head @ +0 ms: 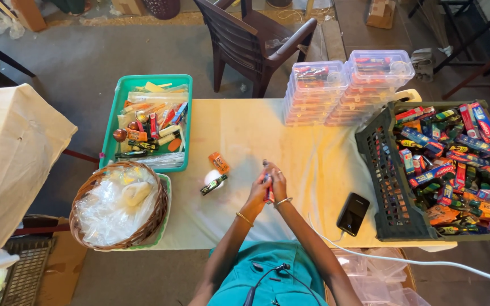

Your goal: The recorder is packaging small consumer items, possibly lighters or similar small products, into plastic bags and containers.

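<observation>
Small red packet point(269, 192) held upright over middle of table point(313, 170), pressed between both hands. Left hand point(258, 194) closed around its lower part; right hand point(278, 180) grips its top, fingers curled. Just left of hands: orange sachet point(219, 162), white round item point(212, 177), dark tube point(214, 185). Black phone point(353, 213) lies to right. Further out: green tray point(146, 122), wicker basket point(119, 205), dark crate point(443, 170), stacked clear boxes point(347, 85).

Both hands meet mid-table: left hand point(258, 192) & right hand point(278, 180) pinch a small red packet point(269, 194) btwn them. Orange sachet point(219, 162) + dark tube point(214, 185) lie just left; phone point(353, 213) right, near dark crate point(382, 187)
</observation>
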